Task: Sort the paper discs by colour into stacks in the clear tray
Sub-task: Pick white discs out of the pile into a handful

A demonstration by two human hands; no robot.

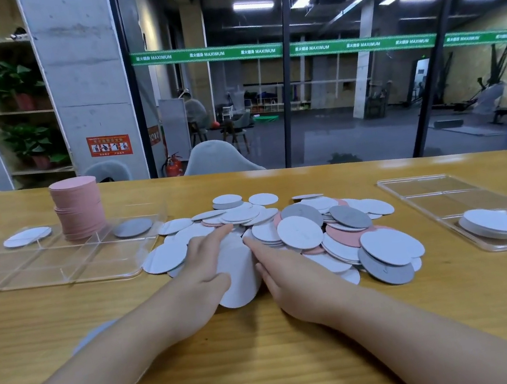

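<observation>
Now a white stack (pixel 236 269) is pressed between the left hand (pixel 205 262) and the right hand (pixel 286 273), fingers straight, probably to square its edges. It stands on the table (pixel 271 355), beside the loose discs (pixel 335 232), not yet in the tray (pixel 57 259).

The wooden desk (pixel 274 371) carries a divided clear tray (pixel 57 259) at far left, a second clear tray (pixel 438 192) at right, and a loose pile of paper discs (pixel 318 231) between them. One grey disc (pixel 92 336) lies near left.
</observation>
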